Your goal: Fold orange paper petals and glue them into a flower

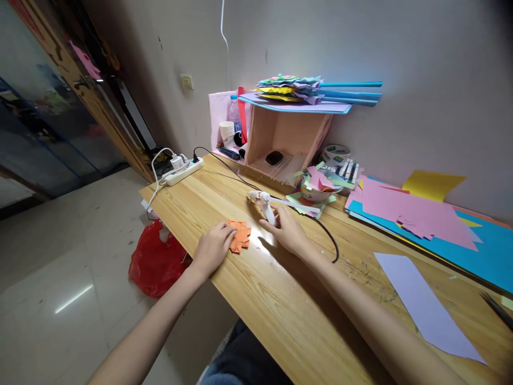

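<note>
An orange folded paper piece (240,237) with a jagged outline lies flat near the table's front edge. The fingers of my left hand (214,247) are on its left side, closed together at its edge. To its upper right, my right hand (286,229) is wrapped round the handle of a white glue gun (266,206). The gun's nozzle points left, and a long white glue stick (298,204) sticks out of its back to the right.
A white power strip (184,171) sits at the table's (260,299) left end. Behind stand a wooden box (262,133) and a bowl of paper scraps (316,187). Coloured sheets (492,256), a lilac sheet (425,299) and scissors (497,310) are right; a red bag (154,262) is below.
</note>
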Action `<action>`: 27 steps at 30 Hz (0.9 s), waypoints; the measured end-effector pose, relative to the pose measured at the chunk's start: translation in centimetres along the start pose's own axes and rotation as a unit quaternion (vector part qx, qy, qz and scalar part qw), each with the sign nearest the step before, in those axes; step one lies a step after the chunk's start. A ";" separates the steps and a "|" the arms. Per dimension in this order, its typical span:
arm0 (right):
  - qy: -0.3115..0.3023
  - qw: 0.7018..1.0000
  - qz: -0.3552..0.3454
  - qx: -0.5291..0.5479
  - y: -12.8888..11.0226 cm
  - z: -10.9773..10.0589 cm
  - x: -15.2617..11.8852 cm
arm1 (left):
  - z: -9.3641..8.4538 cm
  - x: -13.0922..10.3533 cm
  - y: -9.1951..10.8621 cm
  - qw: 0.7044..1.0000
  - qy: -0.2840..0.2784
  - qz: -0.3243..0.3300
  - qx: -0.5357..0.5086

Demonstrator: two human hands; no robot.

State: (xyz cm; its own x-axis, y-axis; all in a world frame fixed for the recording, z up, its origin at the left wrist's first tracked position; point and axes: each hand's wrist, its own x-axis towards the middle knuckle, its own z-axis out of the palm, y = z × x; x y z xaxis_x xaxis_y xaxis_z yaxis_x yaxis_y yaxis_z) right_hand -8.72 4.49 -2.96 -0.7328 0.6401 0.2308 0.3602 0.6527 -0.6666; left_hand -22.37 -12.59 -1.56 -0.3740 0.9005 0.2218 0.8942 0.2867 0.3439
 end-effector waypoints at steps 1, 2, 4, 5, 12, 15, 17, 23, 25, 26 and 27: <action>-0.001 1.000 -0.005 -0.007 -0.1 0.5 0.6 | 0.2 0.3 -0.1 1.000 0.007 -0.009 -0.001; -0.006 1.000 -0.002 -0.013 -0.2 0.9 1.1 | 0.5 0.6 -0.1 1.000 0.012 -0.016 0.001; -0.019 1.000 0.015 -0.015 -0.1 1.4 1.7 | 0.7 1.1 -0.1 0.999 0.012 -0.026 0.013; -0.024 0.999 0.022 -0.010 -0.1 1.5 1.8 | 0.8 1.2 -0.1 0.999 0.010 -0.032 0.025; -0.046 0.990 0.062 0.117 1.0 0.7 0.9 | 0.7 1.5 0.6 0.994 -0.027 -0.025 0.106; -0.063 0.979 0.084 0.174 1.3 0.1 0.8 | 0.7 1.6 0.7 0.991 -0.037 -0.021 0.130; -0.069 0.974 0.089 0.197 1.5 -0.1 0.8 | 0.7 1.7 0.8 0.991 -0.038 -0.024 0.130; -0.048 0.965 0.093 0.240 2.0 0.1 0.9 | 0.4 2.7 1.4 0.987 -0.049 -0.082 0.126; -0.052 0.964 0.095 0.241 1.9 0.0 0.8 | 0.3 3.0 1.8 0.985 -0.058 -0.091 0.132; -0.057 0.964 0.096 0.242 1.9 0.0 0.7 | 0.3 3.0 1.9 0.985 -0.060 -0.090 0.134; -0.062 0.963 0.097 0.243 1.8 -0.1 0.7 | 0.2 3.1 2.0 0.985 -0.059 -0.087 0.135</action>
State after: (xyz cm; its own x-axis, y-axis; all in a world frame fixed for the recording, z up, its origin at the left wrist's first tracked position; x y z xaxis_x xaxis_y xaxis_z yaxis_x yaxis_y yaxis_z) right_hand -8.52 6.17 -3.96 -0.7531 0.6579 0.0029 0.2064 0.2405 -0.9485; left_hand -21.68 -9.20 -0.41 -0.5096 0.8577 0.0681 0.8583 0.5014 0.1090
